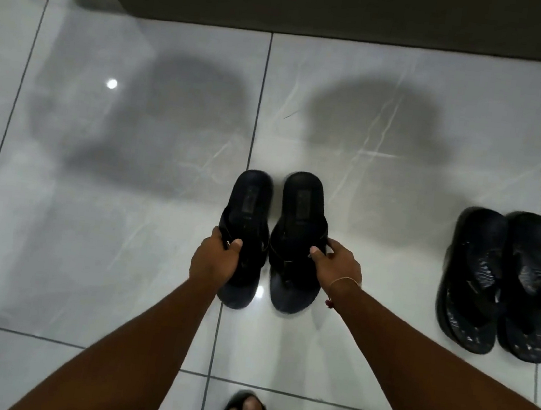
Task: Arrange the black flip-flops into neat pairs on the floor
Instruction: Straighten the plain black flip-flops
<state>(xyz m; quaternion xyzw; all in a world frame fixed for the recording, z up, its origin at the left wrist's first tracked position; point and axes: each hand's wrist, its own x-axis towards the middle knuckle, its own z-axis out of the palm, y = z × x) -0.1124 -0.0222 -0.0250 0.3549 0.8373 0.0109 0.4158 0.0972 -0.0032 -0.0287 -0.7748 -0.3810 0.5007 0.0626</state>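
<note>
The left hand [214,259] grips the left flip-flop's [248,202] strap; the right hand [336,265] grips the right flip-flop's [300,215]. Set both flat on the tiled floor [120,254], soles parallel, toes level. To the right of the hands lies another pair [504,284], blurred. Whether the held soles touch the floor is unclear.

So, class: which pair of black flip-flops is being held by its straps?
The centre pair: the left hand and right hand each grip a strap. The right-side pair lies untouched.
</note>
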